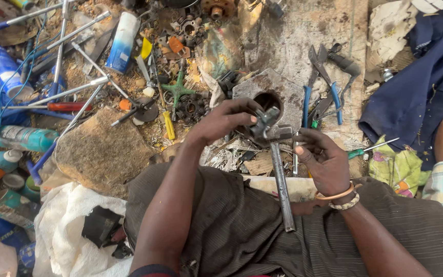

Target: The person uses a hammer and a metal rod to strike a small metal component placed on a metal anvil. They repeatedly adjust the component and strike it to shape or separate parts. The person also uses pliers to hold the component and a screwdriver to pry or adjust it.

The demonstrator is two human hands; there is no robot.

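Hands meet at frame centre, over the lap. Left hand (pixel 226 120) is curled from above round a small dark metal fitting (pixel 263 123), fingers wrapped on it, thumb side toward the right. Right hand (pixel 324 159) is half-curled, fingers touching the hammer-like steel tool (pixel 281 179) just below its head; can't tell if it's a full grip. Tool's handle hangs down across the dark striped cloth (pixel 242 225) on the lap, end free. Fitting sits on top of the tool head, touching it.

Room: tight on all sides. Just beyond the hands, a grey metal block w/ round hole (pixel 273 95). Right of that, blue-handled pliers (pixel 329 87) on a concrete slab (pixel 303 31), near its edge. Left: flat stone (pixel 101 149), long steel rods (pixel 78 87), spray cans (pixel 121 41), green cross-shaped part (pixel 178 90). Blue garment (pixel 416 87) far right. Only open space is over the lap.
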